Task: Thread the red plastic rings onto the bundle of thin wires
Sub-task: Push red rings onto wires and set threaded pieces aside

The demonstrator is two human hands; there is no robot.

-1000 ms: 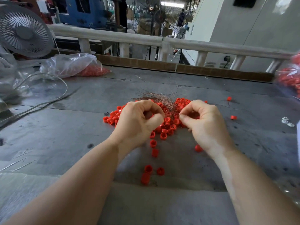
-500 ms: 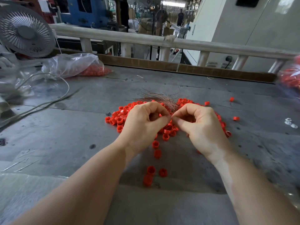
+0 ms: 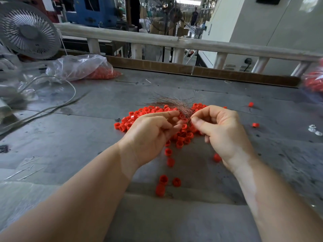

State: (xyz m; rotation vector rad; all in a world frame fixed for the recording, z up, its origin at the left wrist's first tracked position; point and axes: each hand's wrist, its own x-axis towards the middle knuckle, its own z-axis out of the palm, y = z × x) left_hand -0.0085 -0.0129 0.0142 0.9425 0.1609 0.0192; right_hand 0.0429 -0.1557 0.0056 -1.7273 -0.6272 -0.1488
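Here, through the head camera, we hold both hands over the pile of red rings [image 3: 181, 135] on the grey table [image 3: 73, 137].
Our right hand [image 3: 222, 130] pinches the wire bundle [image 3: 173, 104] at its near end, strands fanning away to the left; our left hand [image 3: 152, 131] curls loosely beside it, whether gripping anything we cannot tell.

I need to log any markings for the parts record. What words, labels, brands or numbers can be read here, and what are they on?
None can be read.
Red rings: no print visible.
Clear bag of red parts: no label visible.
Fan: no brand visible.
White sheets on the wall behind the fan: too blurred to show any text.
Blue machine: no markings legible.
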